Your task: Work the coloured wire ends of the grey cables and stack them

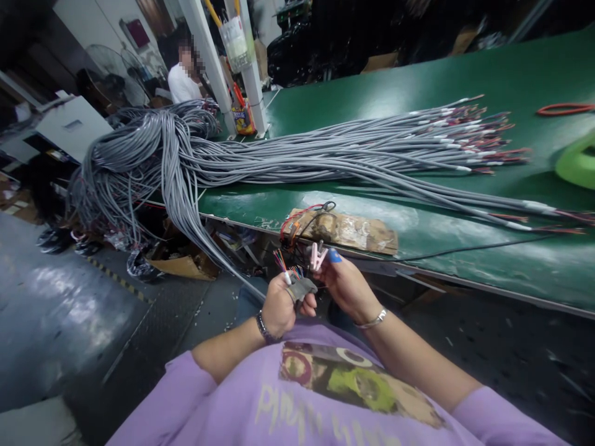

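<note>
My left hand (280, 305) is closed around the end of a grey cable (301, 287) whose thin coloured wires (284, 260) fan out above my fist. My right hand (344, 282) pinches a small pale pink tool (318, 256) close to those wires; its forefinger carries a blue tape wrap (333, 255). Both hands hover in front of the green table's (465, 248) near edge. A red and black wire loop (304, 218) lies on the table just above them.
A large bundle of grey cables (288, 158) runs across the table and spills off its left end toward the floor. A brown cardboard piece (356, 230) lies on the near edge. A light green object (579, 162) and an orange band (564, 109) lie far right. A person in white (182, 80) sits in the background.
</note>
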### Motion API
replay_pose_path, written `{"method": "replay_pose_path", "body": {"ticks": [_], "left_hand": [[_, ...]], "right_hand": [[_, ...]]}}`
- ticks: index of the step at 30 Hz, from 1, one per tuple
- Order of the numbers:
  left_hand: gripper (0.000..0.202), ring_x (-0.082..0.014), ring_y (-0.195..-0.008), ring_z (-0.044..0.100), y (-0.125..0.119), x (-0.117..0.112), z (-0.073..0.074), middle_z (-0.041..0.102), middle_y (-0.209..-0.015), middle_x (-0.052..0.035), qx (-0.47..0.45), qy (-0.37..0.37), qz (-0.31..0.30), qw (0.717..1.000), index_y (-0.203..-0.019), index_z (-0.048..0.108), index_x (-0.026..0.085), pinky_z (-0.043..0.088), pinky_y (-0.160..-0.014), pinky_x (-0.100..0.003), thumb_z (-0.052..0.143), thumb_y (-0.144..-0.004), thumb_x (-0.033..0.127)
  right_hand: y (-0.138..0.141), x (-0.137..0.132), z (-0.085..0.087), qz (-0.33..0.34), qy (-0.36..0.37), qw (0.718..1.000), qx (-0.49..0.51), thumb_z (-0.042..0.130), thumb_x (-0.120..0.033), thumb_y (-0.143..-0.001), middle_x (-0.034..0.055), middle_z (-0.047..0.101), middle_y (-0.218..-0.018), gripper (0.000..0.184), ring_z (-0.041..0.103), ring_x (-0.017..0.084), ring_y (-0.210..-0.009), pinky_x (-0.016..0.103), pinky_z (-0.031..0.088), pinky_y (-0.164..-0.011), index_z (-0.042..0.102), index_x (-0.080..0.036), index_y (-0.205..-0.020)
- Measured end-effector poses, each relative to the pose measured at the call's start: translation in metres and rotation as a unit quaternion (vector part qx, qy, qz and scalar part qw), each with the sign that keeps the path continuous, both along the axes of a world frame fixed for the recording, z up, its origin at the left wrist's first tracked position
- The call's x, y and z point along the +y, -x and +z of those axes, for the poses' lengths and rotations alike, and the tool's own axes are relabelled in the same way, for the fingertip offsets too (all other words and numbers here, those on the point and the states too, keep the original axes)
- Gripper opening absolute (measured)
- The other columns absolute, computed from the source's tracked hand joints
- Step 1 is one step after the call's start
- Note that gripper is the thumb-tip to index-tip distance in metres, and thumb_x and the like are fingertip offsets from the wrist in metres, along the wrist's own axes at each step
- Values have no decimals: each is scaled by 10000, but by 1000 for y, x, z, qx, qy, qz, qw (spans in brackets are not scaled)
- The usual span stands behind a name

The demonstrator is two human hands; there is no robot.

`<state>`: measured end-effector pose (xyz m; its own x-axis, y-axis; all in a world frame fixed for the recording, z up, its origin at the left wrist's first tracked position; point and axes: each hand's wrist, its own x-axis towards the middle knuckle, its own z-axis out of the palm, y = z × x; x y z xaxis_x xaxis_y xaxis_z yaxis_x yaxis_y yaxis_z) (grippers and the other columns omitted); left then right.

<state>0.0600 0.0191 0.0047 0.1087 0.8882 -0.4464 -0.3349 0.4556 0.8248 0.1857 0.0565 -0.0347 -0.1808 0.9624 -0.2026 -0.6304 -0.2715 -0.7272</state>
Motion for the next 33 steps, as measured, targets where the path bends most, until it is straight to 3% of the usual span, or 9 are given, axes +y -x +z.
{"method": "replay_pose_path", "body": {"ticks": [5, 7, 15, 24, 28, 31, 33], "left_hand": [[459, -93, -293, 472, 2, 0, 1, 584, -430, -1, -20, 4, -29, 999, -646, 578, 151, 305, -313, -186, 799, -468, 513], [450, -89, -298, 475, 4, -1, -1, 584, -435, -6, -16, 9, -49, 999, -645, 588, 143, 308, -317, -186, 796, -482, 508], [472, -98, -293, 475, 5, -4, -3, 572, -415, -9, -2, 36, -70, 997, -593, 558, 147, 325, -323, -193, 805, -454, 524], [487, -111, -306, 505, 8, -5, -6, 602, -435, -39, -16, 35, -110, 993, -594, 604, 132, 316, -318, -191, 822, -440, 539], [493, -102, -294, 488, 5, -6, -7, 586, -410, -1, -19, 25, -60, 998, -602, 568, 160, 344, -319, -187, 828, -425, 540], [501, -98, -291, 484, 3, -5, -6, 580, -405, 20, -21, 1, -6, 1000, -619, 540, 173, 348, -313, -180, 828, -427, 536], [495, -100, -294, 490, 0, -4, -5, 587, -416, 17, -18, -11, 17, 1000, -631, 529, 175, 339, -308, -176, 825, -444, 525]], "right_hand": [[-6, -14, 1, 182, -15, 982, 37, 827, -494, -630, -11, 565, -593, 377, 506, 126, -542, 285, 423, -558, 625, -178, -666], [-7, -16, 1, 201, -13, 979, 38, 837, -472, -626, -18, 552, -568, 374, 500, 124, -527, 287, 410, -553, 608, -176, -636], [-6, -11, -4, 157, 34, 987, -6, 909, -420, -506, -7, 634, -624, 415, 537, 99, -541, 232, 399, -521, 661, -150, -700], [-1, -22, -2, 195, 17, 980, 25, 831, -408, -652, -16, 613, -564, 337, 539, 128, -429, 268, 430, -456, 620, -169, -764], [0, -17, -5, 125, 32, 992, 9, 834, -368, -652, -18, 607, -588, 303, 506, 108, -459, 253, 416, -473, 622, -174, -749], [-1, -8, -5, 50, 44, 997, 25, 816, -457, -651, -34, 562, -574, 337, 446, 88, -486, 234, 398, -482, 619, -188, -696], [-1, -2, -1, 51, 41, 997, 34, 797, -532, -640, -32, 550, -587, 382, 424, 89, -500, 233, 389, -485, 622, -195, -683]]}}
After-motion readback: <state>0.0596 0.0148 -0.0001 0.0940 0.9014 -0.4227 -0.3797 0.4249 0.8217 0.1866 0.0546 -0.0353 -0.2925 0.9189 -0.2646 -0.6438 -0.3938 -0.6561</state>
